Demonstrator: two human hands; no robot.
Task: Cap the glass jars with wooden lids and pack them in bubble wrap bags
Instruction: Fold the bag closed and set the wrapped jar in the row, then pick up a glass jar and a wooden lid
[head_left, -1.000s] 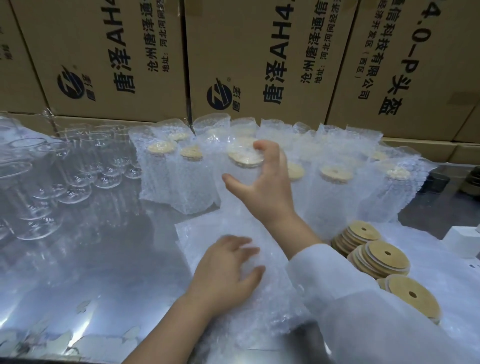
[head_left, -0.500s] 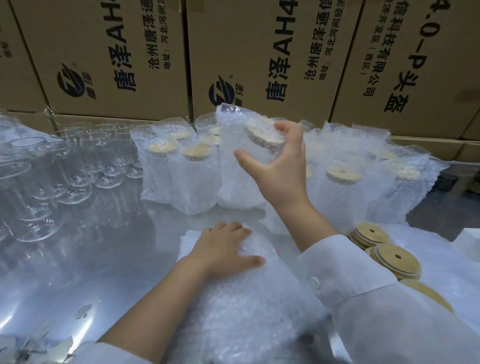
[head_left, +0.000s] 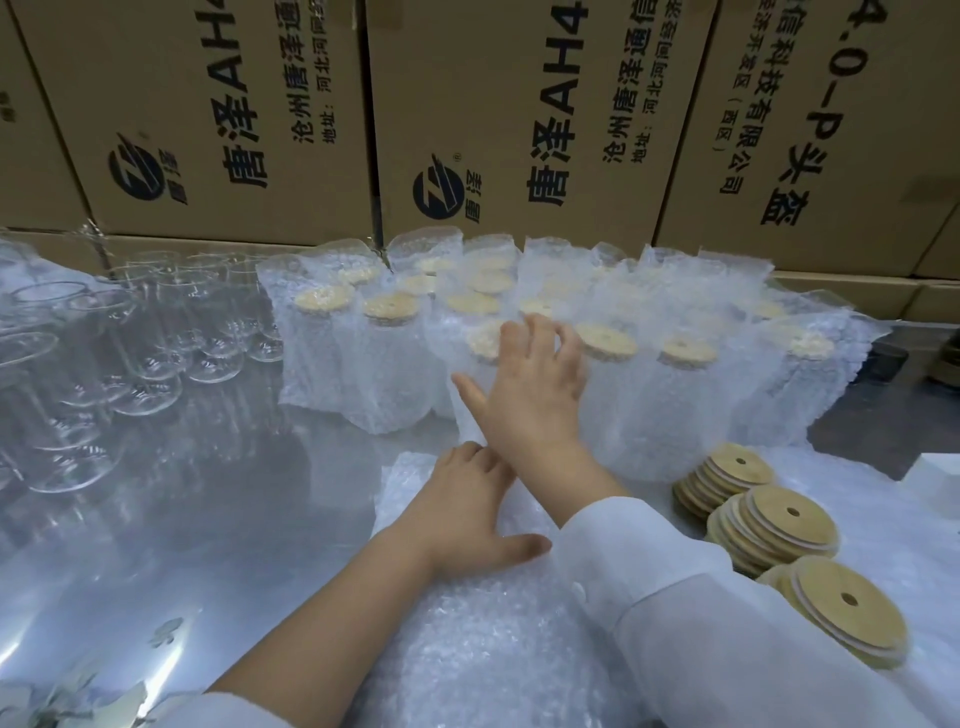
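Your right hand (head_left: 524, 387) is at 12 o'clock, fingers spread, resting against the front bagged jar (head_left: 484, 340) of the wrapped row, not clamped on it. Left hand (head_left: 465, 519) lies flat, pressing the bag stack (head_left: 467, 649) at 6. Wooden lids (head_left: 784, 519) piled at 3–4, bare glasses (head_left: 156, 338) at 10.

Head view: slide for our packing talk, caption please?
Right hand touches a bagged, capped jar among packed jars; left hand rests on bubble wrap bags.
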